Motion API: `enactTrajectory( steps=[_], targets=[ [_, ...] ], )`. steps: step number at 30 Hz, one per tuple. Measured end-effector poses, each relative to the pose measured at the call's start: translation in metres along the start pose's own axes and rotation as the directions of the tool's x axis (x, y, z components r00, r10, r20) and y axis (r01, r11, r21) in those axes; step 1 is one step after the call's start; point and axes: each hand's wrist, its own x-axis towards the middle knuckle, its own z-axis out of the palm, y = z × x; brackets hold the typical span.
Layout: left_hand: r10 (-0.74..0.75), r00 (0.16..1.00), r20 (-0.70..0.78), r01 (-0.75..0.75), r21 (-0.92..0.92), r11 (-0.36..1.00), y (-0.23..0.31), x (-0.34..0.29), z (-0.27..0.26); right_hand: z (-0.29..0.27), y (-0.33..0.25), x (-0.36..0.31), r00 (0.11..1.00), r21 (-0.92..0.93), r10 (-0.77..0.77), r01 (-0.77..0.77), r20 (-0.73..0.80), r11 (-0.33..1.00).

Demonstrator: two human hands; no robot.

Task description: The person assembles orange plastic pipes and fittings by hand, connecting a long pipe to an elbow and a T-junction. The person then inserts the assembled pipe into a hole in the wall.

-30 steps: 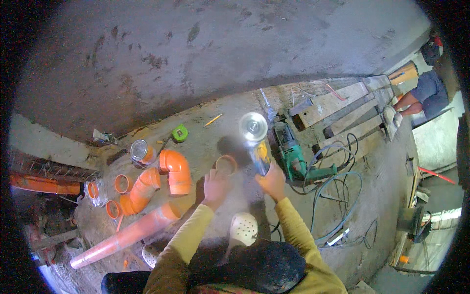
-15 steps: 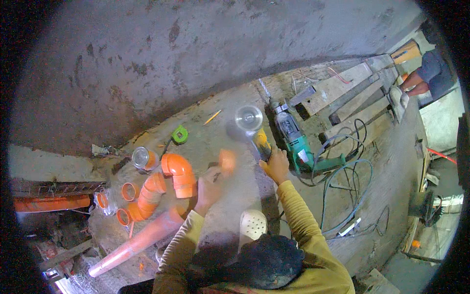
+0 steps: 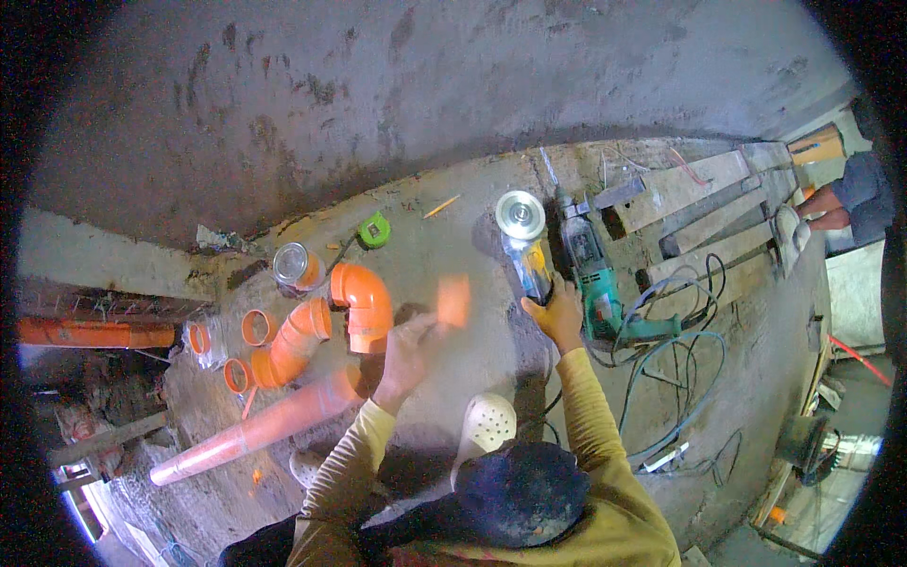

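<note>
My left hand (image 3: pixel 404 357) pinches a short orange plastic pipe piece (image 3: pixel 453 300), which is smeared by motion. My right hand (image 3: pixel 559 315) is closed around the yellow body of an angle grinder (image 3: pixel 531 267). At the grinder's far end a round silver disc (image 3: pixel 521 215) faces up, apart from the orange piece. Just left of my left hand lie an orange pipe elbow (image 3: pixel 364 302) and a long orange pipe (image 3: pixel 255 430). A green hammer drill (image 3: pixel 593 279) lies beside the grinder on its right.
Further left are an orange bend (image 3: pixel 291 347), a loose ring (image 3: pixel 258 328) and a tin (image 3: pixel 295 266). A green tape measure (image 3: pixel 375 230) and a pencil (image 3: pixel 441 206) lie near the wall. Cables (image 3: pixel 666 378) coil at right, below wooden boards (image 3: pixel 713 227). Another person's legs (image 3: pixel 836 203) show far right.
The view has shifted, so most things on the floor appear further right and higher. Both hands keep their holds, and the orange piece stays blurred at nearly the same place.
</note>
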Motion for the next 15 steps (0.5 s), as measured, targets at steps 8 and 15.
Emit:
enactTrajectory(
  steps=[8, 15],
  targets=[
    [-0.233, 0.968, 0.094, 0.242, -0.092, 0.966, 0.038, -0.007, -0.002, -0.095, -0.14, -0.028, 0.896, 0.647, -0.439, 0.295, 0.068, 0.703],
    [-0.189, 0.97, 0.15, 0.206, -0.106, 0.973, 0.053, -0.014, -0.008, -0.101, -0.145, -0.024, 0.822, 0.645, -0.53, 0.292, 0.208, 0.706]
  ],
)
